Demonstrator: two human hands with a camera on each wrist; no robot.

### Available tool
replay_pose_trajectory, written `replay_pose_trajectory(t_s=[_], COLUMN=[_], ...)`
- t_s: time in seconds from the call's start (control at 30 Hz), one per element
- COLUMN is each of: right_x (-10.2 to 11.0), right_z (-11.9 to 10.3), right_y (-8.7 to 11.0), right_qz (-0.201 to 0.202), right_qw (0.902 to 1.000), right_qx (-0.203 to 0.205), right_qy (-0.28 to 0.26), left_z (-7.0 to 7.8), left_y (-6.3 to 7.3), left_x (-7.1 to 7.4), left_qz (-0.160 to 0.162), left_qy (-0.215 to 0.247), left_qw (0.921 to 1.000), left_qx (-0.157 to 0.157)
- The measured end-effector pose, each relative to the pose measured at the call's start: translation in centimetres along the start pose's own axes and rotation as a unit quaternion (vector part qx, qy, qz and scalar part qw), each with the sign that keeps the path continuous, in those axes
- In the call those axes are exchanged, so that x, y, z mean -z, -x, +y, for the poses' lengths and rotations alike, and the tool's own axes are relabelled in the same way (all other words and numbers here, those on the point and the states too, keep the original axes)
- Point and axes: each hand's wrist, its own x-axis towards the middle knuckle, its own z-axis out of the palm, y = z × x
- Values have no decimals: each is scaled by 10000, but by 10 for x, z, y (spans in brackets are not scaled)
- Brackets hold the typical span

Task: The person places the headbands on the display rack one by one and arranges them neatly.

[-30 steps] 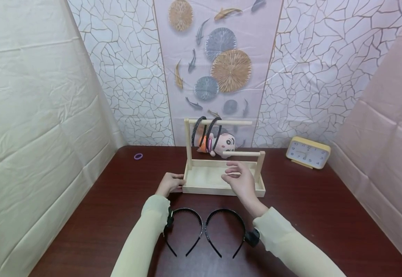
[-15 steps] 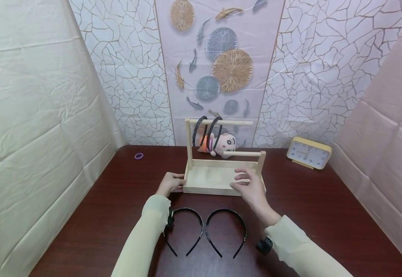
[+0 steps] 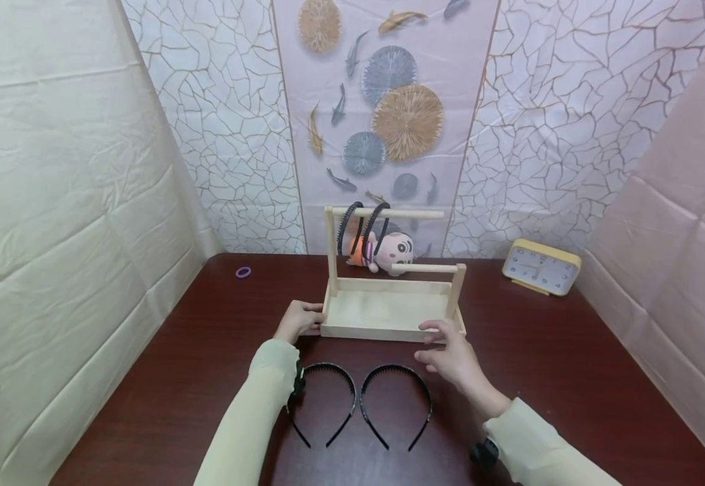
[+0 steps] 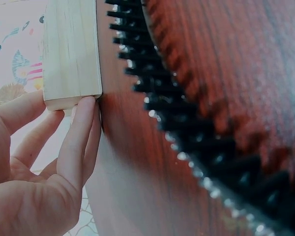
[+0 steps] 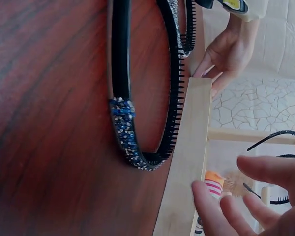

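Note:
My left hand [image 3: 297, 320] holds the left end of a pale wooden rack [image 3: 376, 333], its fingertips at the tray's corner in the left wrist view. My right hand [image 3: 455, 358], fingers loosely bent and nothing held, hovers by the tray's front right corner. Two black toothed headbands hang on the upper bar: one headband [image 3: 343, 226] at left, another headband [image 3: 369, 228] beside it. On the table before the rack lie two more, a left headband [image 3: 328, 366] partly behind my wrist and a right headband [image 3: 393, 368]. Blue and silver stones decorate the near headband [image 5: 123, 130] in the right wrist view.
Behind the rack lies a plush doll [image 3: 396, 251]. A yellow-framed clock [image 3: 540, 268] stands at the back right, and a purple ring [image 3: 243, 273] lies at the back left. The rack's shorter lower bar [image 3: 421, 268] juts leftward from its right post.
My right hand has come down and toward the front right, from over the tray to its front corner. The left hand stays at the rack's end; the headbands have not moved.

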Motion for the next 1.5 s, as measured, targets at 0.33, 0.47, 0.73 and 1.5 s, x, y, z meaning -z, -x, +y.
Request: replay_pose_trajectory(t_s=[0.33,0.47,0.73,1.5], right_x=[0,-2,-3,-2], right_z=[13,18,22,29], right_y=[13,17,24,20], right_qz=[-571,-651,-846,-1144], right_qw=[9957,9933,9899,9897], right_qx=[-415,-585,-561,-813], right_qy=[599,759,992,289], left_z=[2,3,0,-2], left_y=[1,2,-2,-2], left_x=[-2,-2,0,-1], left_qz=[10,13,-71,-95], left_qy=[-52,-56,5,-19], left_qw=[10000,10000,10000,10000], left_qx=[30,70,69,20])
